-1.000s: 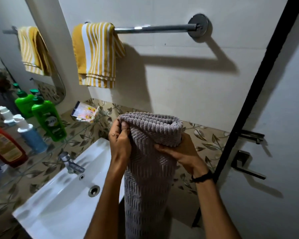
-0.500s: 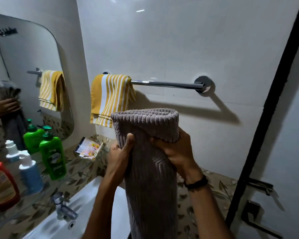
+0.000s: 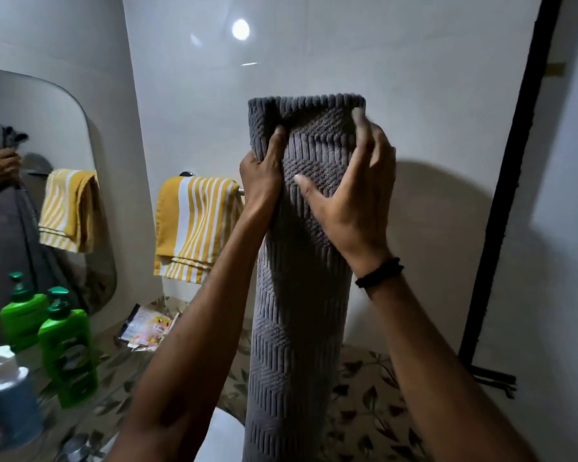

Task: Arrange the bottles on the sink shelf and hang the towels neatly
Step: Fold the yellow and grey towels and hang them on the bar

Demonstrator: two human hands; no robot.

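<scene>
- Clear glass shelf [image 3: 114, 378], lower left, below the mirror; leaf-patterned tile shows through and behind it.
- Green plastic pump bottle [image 3: 68, 348] stands upright on the shelf, dark green pump on top, label blurred.
- Blue bottle with white cap [image 3: 12, 398] stands upright just beside it, nearer the camera.
- Small printed sachets, pink and white [image 3: 147, 326], lie flat at the shelf's far end, apart from the bottles.
- White sink basin [image 3: 221, 438] below; only a strip visible.
</scene>
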